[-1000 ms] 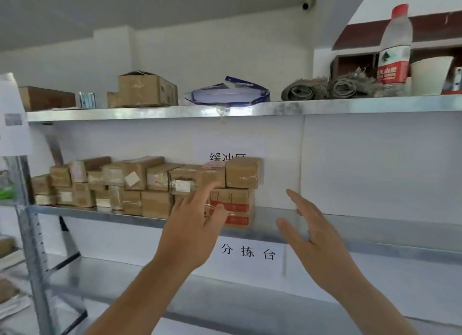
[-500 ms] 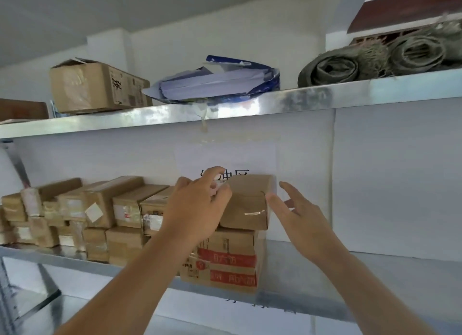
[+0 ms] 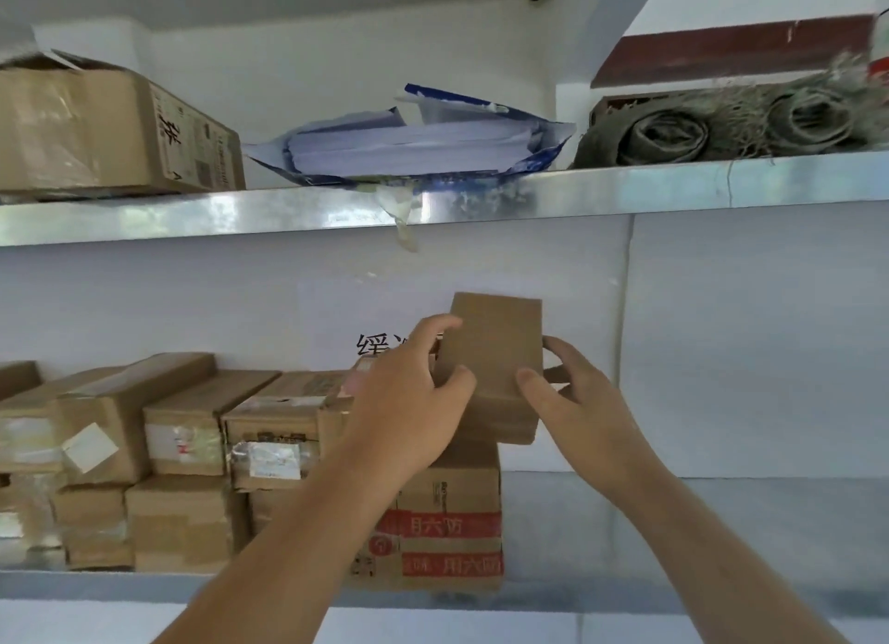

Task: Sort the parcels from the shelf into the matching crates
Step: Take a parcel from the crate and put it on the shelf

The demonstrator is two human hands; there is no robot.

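Tilting upright — parcel [image 3: 495, 350], long axis vertical

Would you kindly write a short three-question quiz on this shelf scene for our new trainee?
1. True or false: both the left hand and the right hand grip the plain brown parcel.
2. Multiple choice: the box directly beneath that parcel is A) the box with red tape bands, B) a blue crate, C) a white bucket.
3. Fill in: on the top shelf, the opened pack of white paper sits between the large cardboard box and the rolled grey ______.

Key: 1 true; 2 A; 3 cloth.
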